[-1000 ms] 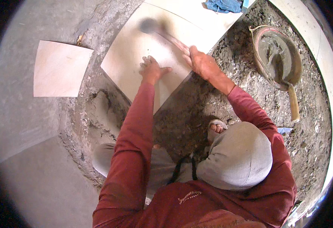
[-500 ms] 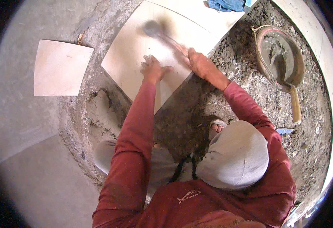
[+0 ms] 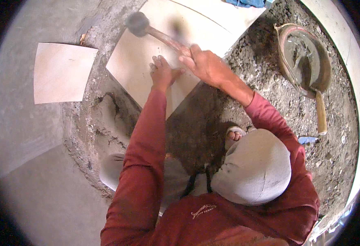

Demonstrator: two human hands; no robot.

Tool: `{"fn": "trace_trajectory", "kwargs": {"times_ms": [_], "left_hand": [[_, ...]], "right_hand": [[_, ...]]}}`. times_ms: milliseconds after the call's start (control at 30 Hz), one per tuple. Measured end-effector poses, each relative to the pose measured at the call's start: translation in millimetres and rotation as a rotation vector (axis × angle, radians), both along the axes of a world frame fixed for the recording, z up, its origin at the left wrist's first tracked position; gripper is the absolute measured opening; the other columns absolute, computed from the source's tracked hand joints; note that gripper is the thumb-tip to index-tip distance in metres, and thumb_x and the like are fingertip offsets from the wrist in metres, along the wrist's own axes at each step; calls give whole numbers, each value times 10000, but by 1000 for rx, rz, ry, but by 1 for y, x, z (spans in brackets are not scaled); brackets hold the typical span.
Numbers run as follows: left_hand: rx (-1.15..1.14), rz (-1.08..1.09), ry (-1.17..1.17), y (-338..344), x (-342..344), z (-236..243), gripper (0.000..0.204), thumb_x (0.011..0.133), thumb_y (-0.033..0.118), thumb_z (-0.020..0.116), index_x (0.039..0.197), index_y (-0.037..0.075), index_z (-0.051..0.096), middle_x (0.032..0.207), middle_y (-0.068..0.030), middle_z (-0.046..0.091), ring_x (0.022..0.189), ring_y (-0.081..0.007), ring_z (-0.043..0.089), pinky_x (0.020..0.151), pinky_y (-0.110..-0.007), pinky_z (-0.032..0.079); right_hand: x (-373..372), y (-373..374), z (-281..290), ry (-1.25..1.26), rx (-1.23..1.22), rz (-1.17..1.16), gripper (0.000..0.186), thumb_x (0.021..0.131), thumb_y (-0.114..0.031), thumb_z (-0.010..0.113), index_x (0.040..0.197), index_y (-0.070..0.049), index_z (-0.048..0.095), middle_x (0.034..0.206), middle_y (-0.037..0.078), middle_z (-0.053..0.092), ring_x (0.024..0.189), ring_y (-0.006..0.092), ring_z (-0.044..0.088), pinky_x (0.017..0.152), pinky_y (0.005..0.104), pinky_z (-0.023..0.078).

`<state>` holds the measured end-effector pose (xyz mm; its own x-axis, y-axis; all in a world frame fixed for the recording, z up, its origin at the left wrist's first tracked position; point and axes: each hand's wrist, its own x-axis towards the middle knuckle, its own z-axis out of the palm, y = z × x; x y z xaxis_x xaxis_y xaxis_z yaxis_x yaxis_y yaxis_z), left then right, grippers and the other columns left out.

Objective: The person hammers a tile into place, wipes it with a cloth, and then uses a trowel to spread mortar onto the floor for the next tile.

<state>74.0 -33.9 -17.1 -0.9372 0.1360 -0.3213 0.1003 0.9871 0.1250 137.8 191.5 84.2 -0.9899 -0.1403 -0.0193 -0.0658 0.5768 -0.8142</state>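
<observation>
A large cream floor tile (image 3: 147,61) lies on a bed of grey mortar. My left hand (image 3: 162,73) rests flat on it with the fingers spread. My right hand (image 3: 202,63) grips the wooden handle of a rubber mallet (image 3: 138,23). The mallet's dark head is blurred and sits over the tile's far left part. Both arms wear red sleeves. My bent knees in grey trousers and a bare toe in a sandal (image 3: 234,134) show below the hands.
A loose cream tile (image 3: 63,73) lies on the smooth concrete at the left. A round pan of wet mortar (image 3: 307,57) with a trowel (image 3: 320,110) stands at the right on rough gravelly ground. More laid tile (image 3: 225,16) and a blue cloth (image 3: 247,3) are at the back.
The mallet head has swung leftward across the tile. My left hand stays pressed on the tile in the same spot.
</observation>
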Motion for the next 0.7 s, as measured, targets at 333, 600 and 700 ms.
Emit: {"fn": "trace_trajectory", "kwargs": {"times_ms": [333,600,700], "left_hand": [[-15,33,-32,8,-6,6,1264,731,652,788,1569,-68,174,1642,-311,121,1495,-527,172,1177,-598,253],[-42,14,7,9,-2,16,1218,741,637,791,1551,-73,222,1616,-308,207,1458,-537,254,1143,-607,310],[-43,5,21,15,-4,16,1215,737,641,789,1545,-75,233,1604,-311,233,1442,-547,280,1129,-611,328]], "right_hand": [[-65,-23,-87,299,316,-6,461,1029,-435,504,1127,14,541,890,229,698,758,408,702,655,487,574],[-178,70,-118,346,771,-250,389,941,-397,561,1006,-43,707,954,184,685,878,359,671,756,493,541],[-248,183,-104,373,840,-602,322,891,-326,620,993,-28,686,983,214,671,933,385,666,823,499,545]]}}
